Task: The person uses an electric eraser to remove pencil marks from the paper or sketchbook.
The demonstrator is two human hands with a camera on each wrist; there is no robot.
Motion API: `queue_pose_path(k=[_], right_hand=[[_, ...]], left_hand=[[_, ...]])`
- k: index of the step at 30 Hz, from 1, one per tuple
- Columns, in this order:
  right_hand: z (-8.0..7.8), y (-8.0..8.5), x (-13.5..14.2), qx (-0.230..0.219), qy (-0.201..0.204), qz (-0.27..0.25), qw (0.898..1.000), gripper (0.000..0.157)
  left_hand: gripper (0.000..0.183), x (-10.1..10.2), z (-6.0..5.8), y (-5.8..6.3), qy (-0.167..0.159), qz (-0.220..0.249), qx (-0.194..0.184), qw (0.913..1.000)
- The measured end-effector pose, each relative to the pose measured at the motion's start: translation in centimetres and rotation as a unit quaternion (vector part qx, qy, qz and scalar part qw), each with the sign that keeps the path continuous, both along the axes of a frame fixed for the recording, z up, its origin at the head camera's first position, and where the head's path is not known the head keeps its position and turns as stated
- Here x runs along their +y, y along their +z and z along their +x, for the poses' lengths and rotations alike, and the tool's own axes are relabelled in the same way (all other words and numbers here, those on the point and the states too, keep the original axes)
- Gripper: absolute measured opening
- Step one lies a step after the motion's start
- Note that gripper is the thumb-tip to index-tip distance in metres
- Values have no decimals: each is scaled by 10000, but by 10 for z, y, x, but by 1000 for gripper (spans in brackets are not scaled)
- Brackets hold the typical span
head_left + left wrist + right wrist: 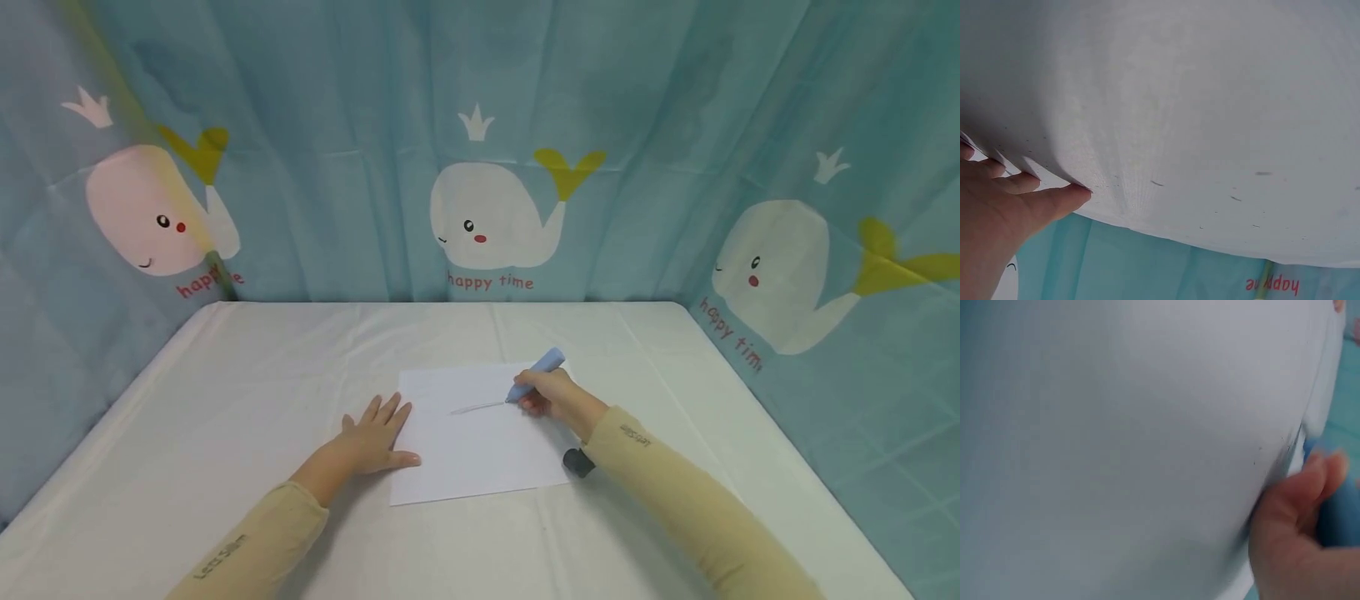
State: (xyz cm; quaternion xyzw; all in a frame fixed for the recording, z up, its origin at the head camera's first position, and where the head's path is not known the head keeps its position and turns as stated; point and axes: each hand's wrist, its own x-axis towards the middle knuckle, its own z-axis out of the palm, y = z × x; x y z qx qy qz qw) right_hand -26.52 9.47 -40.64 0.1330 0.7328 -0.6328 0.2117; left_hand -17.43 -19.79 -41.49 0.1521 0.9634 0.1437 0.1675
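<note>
A white sheet of paper (465, 454) lies on the white-covered table. My left hand (375, 437) rests at its left edge, fingers spread and thumb on the paper. In the left wrist view the fingers (1054, 201) are extended along the white surface. My right hand (551, 393) grips a thick light-blue pen (546, 362), tilted with its tip down at the paper. From that tip a thin grey line (477, 407) runs leftward across the sheet. The right wrist view shows the thumb and fingers curled around the blue barrel (1338, 515), partly hidden and blurred.
A dark rounded object (577, 462) shows beside the right sleeve, over the paper's right side. The table (247, 400) stretches out around the sheet. Blue curtains (360, 167) with printed whales hang along its back and sides.
</note>
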Motion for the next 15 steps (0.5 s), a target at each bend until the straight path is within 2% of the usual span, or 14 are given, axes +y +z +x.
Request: queue_pose_path(k=[11, 15], right_hand=[[0, -1, 0, 48, 28, 65, 10000, 20], [0, -1, 0, 87, -199, 43, 9998, 20]], left_hand=[[94, 0, -1, -3, -1, -11, 67, 10000], [95, 0, -2, -4, -2, -16, 78, 10000]])
